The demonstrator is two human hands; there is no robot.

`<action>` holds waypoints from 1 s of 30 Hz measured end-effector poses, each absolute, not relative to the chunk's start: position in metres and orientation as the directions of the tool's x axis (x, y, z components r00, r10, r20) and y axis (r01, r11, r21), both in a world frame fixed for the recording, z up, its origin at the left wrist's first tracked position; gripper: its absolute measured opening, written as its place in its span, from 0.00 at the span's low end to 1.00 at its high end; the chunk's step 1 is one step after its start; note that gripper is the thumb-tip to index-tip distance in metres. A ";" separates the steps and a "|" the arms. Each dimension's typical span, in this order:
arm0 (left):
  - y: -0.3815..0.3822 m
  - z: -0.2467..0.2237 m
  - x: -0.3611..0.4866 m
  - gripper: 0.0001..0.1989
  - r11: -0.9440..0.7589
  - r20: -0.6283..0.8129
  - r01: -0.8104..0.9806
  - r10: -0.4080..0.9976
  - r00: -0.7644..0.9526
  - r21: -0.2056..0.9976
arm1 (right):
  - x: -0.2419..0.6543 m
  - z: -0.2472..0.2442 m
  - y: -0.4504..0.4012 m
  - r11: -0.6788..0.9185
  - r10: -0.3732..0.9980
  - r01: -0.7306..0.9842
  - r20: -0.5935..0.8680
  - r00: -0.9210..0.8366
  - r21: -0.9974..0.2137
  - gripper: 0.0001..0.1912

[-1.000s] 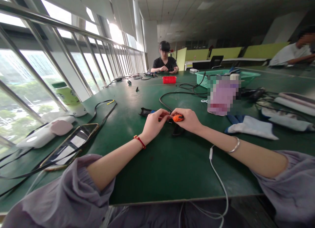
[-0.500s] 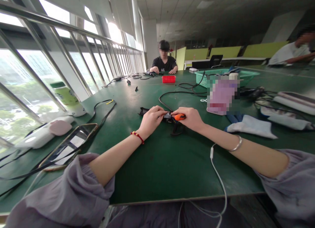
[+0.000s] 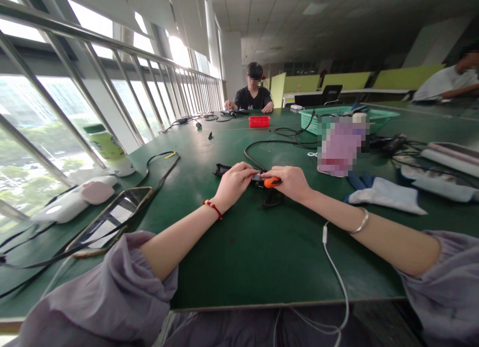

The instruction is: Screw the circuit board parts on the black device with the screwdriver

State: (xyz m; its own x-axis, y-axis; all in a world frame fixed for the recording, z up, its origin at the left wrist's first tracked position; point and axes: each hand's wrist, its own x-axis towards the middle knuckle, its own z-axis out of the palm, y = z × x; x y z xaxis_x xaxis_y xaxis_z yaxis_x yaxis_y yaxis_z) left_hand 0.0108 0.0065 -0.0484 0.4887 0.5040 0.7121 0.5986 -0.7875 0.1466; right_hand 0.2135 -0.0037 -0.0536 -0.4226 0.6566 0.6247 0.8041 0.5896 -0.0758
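On the left stood one green-and-white bottle, with one phone lying nearer the person; midway came one black device, one red bin beyond it and one orange-handled tool, then one green basket and two gloves. The left hand, more curled a second earlier, now arched flatter over the device on the table, fingertips touching; whether they gripped could not be told. The right hand closed around the tool, knuckles up.
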 end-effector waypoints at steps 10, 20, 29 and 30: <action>0.008 -0.049 0.011 0.09 -0.800 0.708 0.572 0.509 0.489 0.181 | 0.210 -0.048 -0.007 0.595 0.548 0.778 0.606 -0.576 0.201 0.11; 0.006 -0.048 0.011 0.08 -0.803 0.704 0.570 0.507 0.498 0.176 | 0.207 -0.046 -0.013 0.570 0.572 0.771 0.536 -0.621 0.284 0.13; 0.008 -0.050 0.012 0.07 -0.784 0.715 0.595 0.517 0.470 0.176 | 0.207 -0.044 -0.022 0.630 0.459 0.775 0.830 -0.317 -0.053 0.11; 0.008 -0.049 0.012 0.07 -0.782 0.714 0.599 0.519 0.470 0.173 | 0.206 -0.043 -0.024 0.655 0.444 0.750 0.852 -0.278 -0.096 0.09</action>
